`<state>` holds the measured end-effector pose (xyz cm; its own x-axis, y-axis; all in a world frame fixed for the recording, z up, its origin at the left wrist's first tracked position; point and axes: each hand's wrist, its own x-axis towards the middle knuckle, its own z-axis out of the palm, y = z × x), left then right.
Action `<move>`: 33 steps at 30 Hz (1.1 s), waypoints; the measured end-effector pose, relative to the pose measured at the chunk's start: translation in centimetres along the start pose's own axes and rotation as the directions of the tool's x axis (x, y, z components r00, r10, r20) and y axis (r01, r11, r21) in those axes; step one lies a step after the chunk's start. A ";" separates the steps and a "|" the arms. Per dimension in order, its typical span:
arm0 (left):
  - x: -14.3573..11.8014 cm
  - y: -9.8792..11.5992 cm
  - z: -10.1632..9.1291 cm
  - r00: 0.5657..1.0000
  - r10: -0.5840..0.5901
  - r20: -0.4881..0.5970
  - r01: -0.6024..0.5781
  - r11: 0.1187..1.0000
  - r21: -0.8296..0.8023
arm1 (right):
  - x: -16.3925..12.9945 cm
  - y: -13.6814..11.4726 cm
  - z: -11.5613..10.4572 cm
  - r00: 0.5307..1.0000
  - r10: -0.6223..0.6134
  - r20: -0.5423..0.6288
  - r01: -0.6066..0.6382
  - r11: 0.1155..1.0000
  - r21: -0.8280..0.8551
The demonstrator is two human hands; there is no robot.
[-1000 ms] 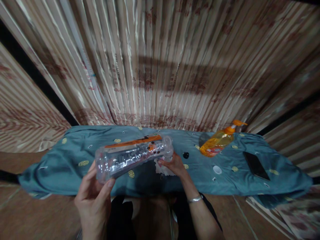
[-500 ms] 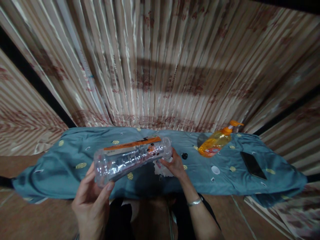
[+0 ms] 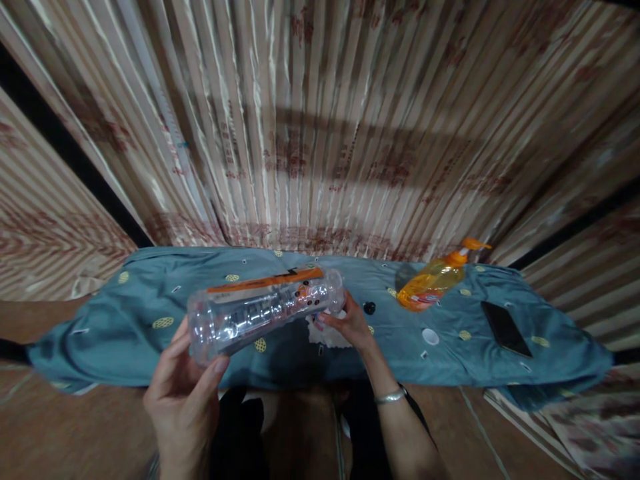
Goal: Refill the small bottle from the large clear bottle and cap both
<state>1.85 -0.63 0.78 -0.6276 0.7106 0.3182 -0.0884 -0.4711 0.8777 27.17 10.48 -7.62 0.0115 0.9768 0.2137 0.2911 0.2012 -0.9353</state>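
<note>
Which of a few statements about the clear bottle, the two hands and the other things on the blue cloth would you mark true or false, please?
1. The left hand holds the base end of the clear plastic bottle. True.
2. The clear plastic bottle stands upright on the blue cloth. False: it lies roughly sideways in the air, held at both ends.
3. The right hand is at the bottle's neck end with a white cloth. True.
4. The orange pump bottle is to the left of the left hand. False: it is far to the right.
5. A dark phone lies on the blue cloth. True.
</note>
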 end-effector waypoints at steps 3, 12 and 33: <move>0.0 -0.1 0.0 1.000 0.007 0.007 -0.007 1.000 0.001 | -0.2 0.0 0.0 0.997 0.049 0.056 -0.048 0.999 -0.013; -0.1 -0.2 0.0 1.000 -0.001 0.004 0.001 1.000 -0.029 | -0.1 0.3 0.4 0.995 0.087 0.055 -0.083 0.994 -0.075; -0.1 -0.1 0.2 1.000 0.010 -0.004 -0.010 0.999 -0.034 | -0.1 0.2 0.6 0.998 0.057 -0.018 -0.059 0.991 -0.122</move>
<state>2.04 -0.54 0.71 -0.6318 0.7037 0.3251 -0.1083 -0.4954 0.8619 26.63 10.46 -8.04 0.0451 0.9853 0.1645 0.4048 0.1325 -0.9047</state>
